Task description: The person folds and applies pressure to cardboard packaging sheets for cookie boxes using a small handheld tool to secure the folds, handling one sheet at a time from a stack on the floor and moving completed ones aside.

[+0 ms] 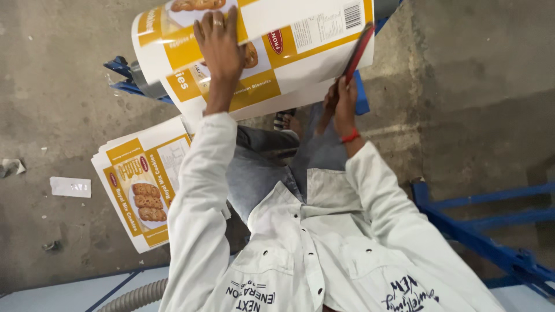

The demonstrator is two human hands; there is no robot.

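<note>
We look down over our own white shirt at a roll of printed biscuit wrapper film (289, 52), white and yellow with pictures of biscuits on it, which spreads across the top of the view above our knees. Our left hand (221, 46) lies flat on the printed face of the film, fingers stretched out and spread, palm pressing down; a ring shows on one finger. It grasps nothing, it only bears on the sheet.

Our right hand (342, 101) is at the lower right edge of the film, fingers curled tight around the lower end of a slim red blade-like tool (358, 52). The tool runs up and to the right from the hand along the right edge of the film, touching or just over it; we cannot tell which. A red thread band (350, 137) sits on that wrist.

The roll rests on a blue frame (124, 72) whose ends show at the left, under the curled part, and again at the right beside the hand. Below the film, our legs in grey-blue trousers are partly hidden by the shirt, and a sandalled foot (286, 120) shows just under the sheet's lower edge.

On the concrete floor (52, 115) to our left lies a stack of cut wrapper sheets (141, 190), same print, partly under our left sleeve. Near it is a small scrap of white paper (70, 186). At the lower right stands a blue metal rack (491, 231), and a grey ribbed hose (136, 296) curves along the bottom left.
</note>
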